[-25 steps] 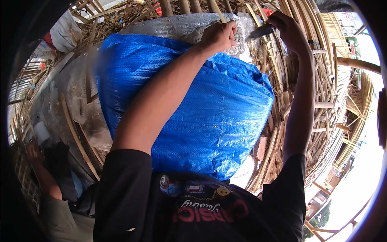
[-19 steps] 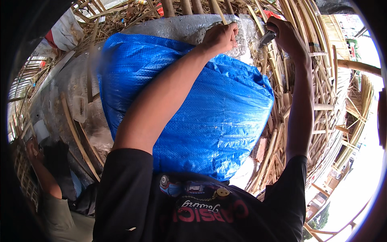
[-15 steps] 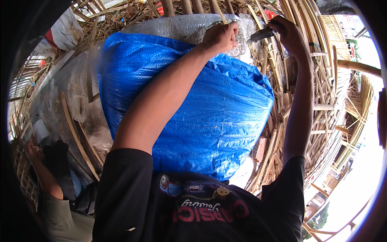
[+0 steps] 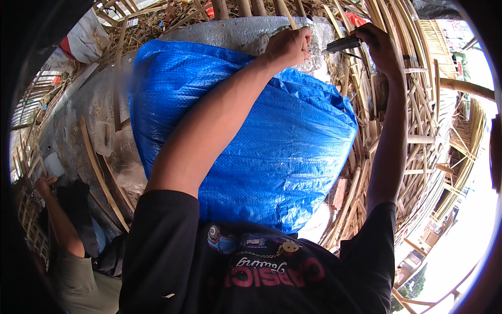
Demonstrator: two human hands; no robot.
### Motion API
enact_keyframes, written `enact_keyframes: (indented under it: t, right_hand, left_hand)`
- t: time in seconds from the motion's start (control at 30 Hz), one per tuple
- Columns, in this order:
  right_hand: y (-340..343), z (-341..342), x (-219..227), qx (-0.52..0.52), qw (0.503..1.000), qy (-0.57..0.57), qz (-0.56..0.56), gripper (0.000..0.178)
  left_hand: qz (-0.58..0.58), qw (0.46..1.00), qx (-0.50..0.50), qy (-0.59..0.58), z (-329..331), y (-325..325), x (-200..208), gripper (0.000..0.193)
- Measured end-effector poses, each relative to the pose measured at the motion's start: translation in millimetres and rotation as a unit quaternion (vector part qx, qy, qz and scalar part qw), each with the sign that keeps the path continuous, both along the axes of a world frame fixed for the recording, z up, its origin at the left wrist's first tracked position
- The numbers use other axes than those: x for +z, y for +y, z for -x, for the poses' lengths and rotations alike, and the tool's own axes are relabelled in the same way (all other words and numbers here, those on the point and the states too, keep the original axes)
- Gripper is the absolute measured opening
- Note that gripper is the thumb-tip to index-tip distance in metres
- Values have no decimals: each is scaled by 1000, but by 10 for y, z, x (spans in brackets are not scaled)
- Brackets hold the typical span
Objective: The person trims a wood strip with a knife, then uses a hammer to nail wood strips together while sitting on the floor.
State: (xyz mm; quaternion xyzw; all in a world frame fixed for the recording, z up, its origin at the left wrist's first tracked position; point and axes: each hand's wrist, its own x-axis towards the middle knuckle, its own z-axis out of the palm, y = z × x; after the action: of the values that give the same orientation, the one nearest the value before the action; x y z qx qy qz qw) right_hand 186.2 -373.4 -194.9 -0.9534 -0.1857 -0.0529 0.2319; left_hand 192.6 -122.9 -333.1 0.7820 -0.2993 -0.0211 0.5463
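At the far side of a blue woven plastic sheet [image 4: 272, 162], my left hand [image 4: 289, 48] is closed round a thin bamboo strip [image 4: 287, 15], which sticks out away from me. My right hand [image 4: 377, 46] grips what looks like a dark knife [image 4: 343, 44], its blade pointing left towards my left hand. A gap lies between the blade tip and my left fingers. Beneath the left hand is a pale, rough-surfaced block [image 4: 312, 58]. The sheet covers my lap, and my left forearm crosses over it. My fingers hide the strip's near end.
Split bamboo strips [image 4: 418, 112] are heaped along my right. Thick bamboo poles [image 4: 243, 8] and shavings [image 4: 180, 13] lie at the far edge. A grey metallic sheet [image 4: 212, 33] spreads under the work. At lower left sits another person [image 4: 78, 272], one arm raised, near loose slats [image 4: 97, 165].
My right hand has shifted slightly right and nearer, and the blade lies more level. My left hand has hardly moved. The other person's hand at left has moved a little.
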Motion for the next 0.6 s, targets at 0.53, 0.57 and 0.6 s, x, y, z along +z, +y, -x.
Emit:
enact_keyframes:
  t: [0.53, 0.57, 0.6]
  right_hand:
    - [-166, 101, -274, -140, 990, -4, 9, 21]
    - [-79, 102, -301, -183, 983, 1, 28, 24]
    - [-21, 103, -281, -217, 975, 9, 50, 27]
  left_hand:
    - [-34, 999, 6, 7, 7, 2, 69, 32]
    - [-32, 999, 9, 8, 12, 11, 62, 32]
    - [-29, 999, 12, 8, 6, 19, 57, 32]
